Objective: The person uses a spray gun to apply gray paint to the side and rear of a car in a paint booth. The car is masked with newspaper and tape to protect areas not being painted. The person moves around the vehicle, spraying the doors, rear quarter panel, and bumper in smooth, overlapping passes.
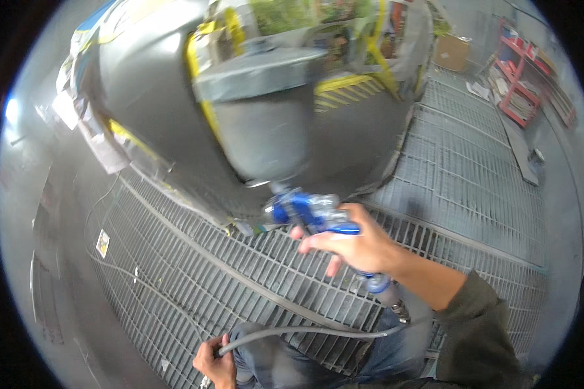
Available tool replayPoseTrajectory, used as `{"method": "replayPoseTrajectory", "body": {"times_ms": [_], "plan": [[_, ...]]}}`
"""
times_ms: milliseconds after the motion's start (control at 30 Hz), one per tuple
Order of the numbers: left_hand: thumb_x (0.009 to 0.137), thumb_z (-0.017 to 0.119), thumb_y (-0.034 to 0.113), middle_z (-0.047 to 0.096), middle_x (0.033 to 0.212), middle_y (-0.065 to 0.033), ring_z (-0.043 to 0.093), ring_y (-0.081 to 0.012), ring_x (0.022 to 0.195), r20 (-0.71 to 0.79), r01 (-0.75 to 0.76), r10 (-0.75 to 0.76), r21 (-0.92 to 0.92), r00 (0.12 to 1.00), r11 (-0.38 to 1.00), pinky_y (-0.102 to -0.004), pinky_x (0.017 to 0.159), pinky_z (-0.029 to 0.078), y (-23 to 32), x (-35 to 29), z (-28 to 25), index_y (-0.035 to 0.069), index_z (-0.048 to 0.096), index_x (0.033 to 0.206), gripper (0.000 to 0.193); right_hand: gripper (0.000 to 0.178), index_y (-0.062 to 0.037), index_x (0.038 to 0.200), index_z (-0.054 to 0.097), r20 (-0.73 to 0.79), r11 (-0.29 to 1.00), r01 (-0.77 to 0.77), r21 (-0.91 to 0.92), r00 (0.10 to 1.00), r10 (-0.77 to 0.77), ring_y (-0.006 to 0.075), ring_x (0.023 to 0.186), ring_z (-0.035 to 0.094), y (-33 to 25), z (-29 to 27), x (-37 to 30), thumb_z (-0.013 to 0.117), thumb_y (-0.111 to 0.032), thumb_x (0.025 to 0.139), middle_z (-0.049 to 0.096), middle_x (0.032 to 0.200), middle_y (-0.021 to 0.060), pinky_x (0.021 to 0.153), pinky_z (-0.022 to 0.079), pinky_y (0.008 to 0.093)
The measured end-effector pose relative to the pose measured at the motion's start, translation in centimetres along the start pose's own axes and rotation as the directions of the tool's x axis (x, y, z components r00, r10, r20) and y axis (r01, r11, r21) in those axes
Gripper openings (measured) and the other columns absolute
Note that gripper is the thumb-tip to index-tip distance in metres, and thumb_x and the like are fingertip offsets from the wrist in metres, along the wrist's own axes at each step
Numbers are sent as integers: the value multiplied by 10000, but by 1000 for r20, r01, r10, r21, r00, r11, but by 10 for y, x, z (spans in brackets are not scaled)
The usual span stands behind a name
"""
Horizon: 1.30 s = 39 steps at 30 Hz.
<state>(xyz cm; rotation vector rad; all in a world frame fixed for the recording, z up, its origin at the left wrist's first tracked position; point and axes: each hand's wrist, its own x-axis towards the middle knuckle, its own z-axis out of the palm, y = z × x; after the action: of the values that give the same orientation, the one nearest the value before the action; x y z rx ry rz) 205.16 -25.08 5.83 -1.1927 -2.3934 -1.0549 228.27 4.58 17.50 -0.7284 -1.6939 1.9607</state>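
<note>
My right hand (363,246) is wrapped round a blue and silver spray gun (302,211), held in front of a car body. On top of the gun sits a grey paint cup (263,133) with a wide lid, blurred a little. From the gun's lower end a grey air hose (311,329) curves across my knees to my left hand (217,364), which is closed round it. Behind the cup stands a dark grey car panel (156,84), edged with yellow masking tape and paper. The nozzle points toward the left, near the panel's lower part.
Metal grating (253,279) makes up the floor under me. At the far right stands a red shelf rack (516,78) with stacked items, beside a cardboard box (451,52). Thin hose (143,283) runs along the grating at the left. A small printed card (102,243) lies there.
</note>
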Motion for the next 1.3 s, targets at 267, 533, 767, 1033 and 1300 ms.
{"method": "replayPoseTrajectory", "body": {"times_ms": [267,533,767,1033,1300], "plan": [[769,814,72,618,597,-124,584,-179,510,-8,-7,7,44,1000,999,-291,491,429,12,-9,6,-25,656,727,189,145,-22,903,652,-164,995,97,-8,982,-97,92,462,538,-11,-39,7,674,-159,861,620,666,31,396,441,239],[770,812,97,626,586,-120,578,-185,497,107,-81,77,39,991,996,-294,495,418,53,-8,27,-6,660,718,190,136,8,828,675,-448,949,306,-80,839,-308,101,483,547,-42,-137,-30,683,-127,841,635,661,59,389,422,234],[731,769,57,601,585,-122,570,-200,500,187,-107,130,-127,974,986,-310,497,415,84,-17,59,-3,659,740,125,114,2,832,644,-706,941,244,-236,622,-339,110,517,531,-17,-225,-51,622,-110,836,606,671,55,393,401,251],[723,785,77,572,570,-118,557,-196,486,253,-155,172,-85,952,984,-304,482,397,69,-29,81,-2,649,734,158,116,-59,927,601,-648,954,108,-279,712,-270,60,520,474,34,-196,-46,641,-134,849,540,653,-21,415,403,241],[707,708,10,610,607,-119,589,-197,527,168,-106,104,0,980,994,-316,528,434,27,-26,69,-11,669,763,72,304,-23,1189,609,-279,910,337,-242,874,-398,83,512,504,76,-65,-23,570,-83,894,523,654,-25,482,425,268]]}}
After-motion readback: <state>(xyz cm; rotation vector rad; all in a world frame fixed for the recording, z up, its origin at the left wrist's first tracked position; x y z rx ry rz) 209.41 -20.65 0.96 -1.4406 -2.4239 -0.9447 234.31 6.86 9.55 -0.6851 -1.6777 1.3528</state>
